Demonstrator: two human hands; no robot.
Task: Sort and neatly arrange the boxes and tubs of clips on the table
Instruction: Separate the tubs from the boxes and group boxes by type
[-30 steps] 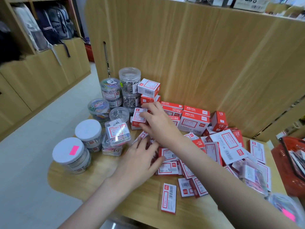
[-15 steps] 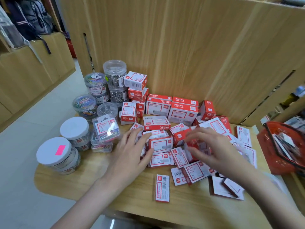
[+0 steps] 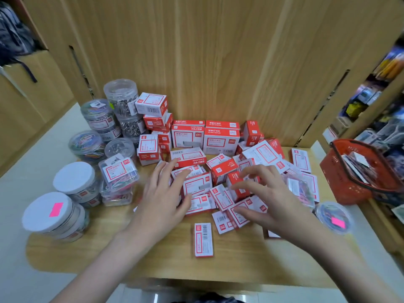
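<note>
Fingers [image 3: 175, 169] of both hands spread loosely, holding nothing, over red-white "STAPLES" boxes [image 3: 188, 159].

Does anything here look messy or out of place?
Yes. The small red-and-white boxes lie jumbled mid-table under both hands, one stray box apart near the front edge, and one lone tub sits right, away from the left tubs.

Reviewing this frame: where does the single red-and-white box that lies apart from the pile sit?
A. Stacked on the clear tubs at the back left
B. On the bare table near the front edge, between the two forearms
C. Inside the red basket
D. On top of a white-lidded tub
B: the lone box lies flat on the table, nearer the person than the pile.
</note>
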